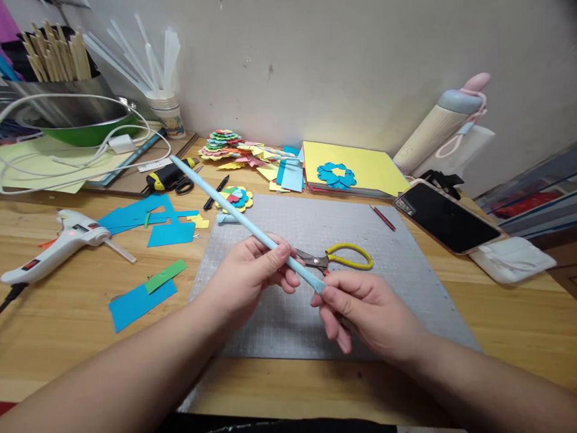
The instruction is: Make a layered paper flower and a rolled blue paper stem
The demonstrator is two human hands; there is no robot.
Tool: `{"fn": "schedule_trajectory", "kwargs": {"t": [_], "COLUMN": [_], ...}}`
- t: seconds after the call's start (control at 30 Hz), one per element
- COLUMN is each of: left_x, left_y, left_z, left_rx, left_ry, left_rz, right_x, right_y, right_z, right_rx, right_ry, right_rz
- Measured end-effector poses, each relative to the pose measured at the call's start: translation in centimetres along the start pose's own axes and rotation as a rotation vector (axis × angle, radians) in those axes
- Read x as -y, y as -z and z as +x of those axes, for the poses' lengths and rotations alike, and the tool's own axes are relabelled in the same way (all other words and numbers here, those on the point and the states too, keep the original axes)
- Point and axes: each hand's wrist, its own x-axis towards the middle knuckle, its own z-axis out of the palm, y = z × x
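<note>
A long, thin light-blue paper roll [225, 203] runs from upper left down to the middle, held above a grey cutting mat [406, 270]. My left hand [252, 273] is closed around the roll a little above its lower end. My right hand [365, 313] pinches the roll's lower tip between thumb and forefinger. Yellow-handled scissors [347, 257] lie on the mat just behind both hands.
A white glue gun [58, 243] lies at the left among blue and green paper scraps [139, 297]. Paper flowers [234, 198], a yellow paper pad [356, 168], a red pencil [383, 218], a phone [446, 216] and a bottle [442, 123] ring the mat. A green bowl [76, 120] and cables sit far left.
</note>
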Motion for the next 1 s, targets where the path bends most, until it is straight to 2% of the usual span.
{"fn": "schedule_trajectory", "kwargs": {"t": [0.07, 0.13, 0.2, 0.3, 0.37, 0.4, 0.47, 0.53, 0.57, 0.63, 0.67, 0.7, 0.77, 0.83, 0.9, 1.0], "left_x": [-0.2, -0.3, -0.4, -0.3, -0.1, -0.1, -0.5, -1.5, -2.1, -3.3, -3.8, -4.0, -3.9, -3.2, -2.5, -1.9], "left_y": [0.0, 0.0, -0.1, -0.4, -0.6, -0.6, -0.3, 0.4, 0.8, 1.6, 1.9, 2.0, 1.9, 1.6, 1.3, 1.0], "left_z": [-0.1, -0.2, -0.3, -0.5, -0.6, -0.6, -0.5, -0.1, 0.1, 0.4, 0.5, 0.5, 0.3, 0.1, -0.1, -0.2], "left_rx": [-0.001, -0.017, -0.04, -0.054, -0.045, -0.037, -0.017, -0.087, -0.152, -0.297, -0.311, -0.285, -0.159, -0.029, 0.051, 0.093], "left_ry": [-0.029, -0.059, -0.085, -0.092, -0.084, -0.078, -0.064, -0.114, -0.17, -0.317, -0.348, -0.327, -0.227, -0.098, 0.027, 0.16], "left_rz": [-0.01, 0.004, 0.022, 0.015, -0.003, -0.01, -0.001, -0.004, -0.013, -0.053, -0.056, -0.054, -0.049, -0.074, -0.126, -0.215], "right_x": [-0.1, 0.0, 0.3, 1.1, 1.4, 1.5, 1.4, 1.2, 1.1, 1.0, 1.0, 1.0, 0.9, 0.7, 0.4, -0.3], "right_y": [-0.1, -0.1, -0.2, -0.2, -0.2, -0.1, 0.1, 0.7, 1.1, 1.9, 2.3, 2.6, 2.9, 3.1, 3.3, 3.9], "right_z": [0.1, 0.1, -0.1, -0.5, -0.7, -0.7, -0.7, -0.8, -0.8, -0.8, -0.7, -0.6, -0.1, 0.6, 1.3, 2.3], "right_rx": [0.035, 0.013, -0.059, -0.195, -0.237, -0.229, -0.137, -0.03, -0.019, -0.103, -0.172, -0.23, -0.302, -0.329, -0.349, -0.402], "right_ry": [-0.051, -0.032, 0.079, 0.367, 0.459, 0.423, 0.235, 0.047, 0.01, 0.035, 0.063, 0.079, 0.097, 0.155, 0.24, 0.246], "right_rz": [0.141, 0.114, -0.097, -0.582, -0.727, -0.686, -0.414, -0.085, 0.019, 0.061, 0.028, -0.024, -0.17, -0.353, -0.498, -0.457]}}
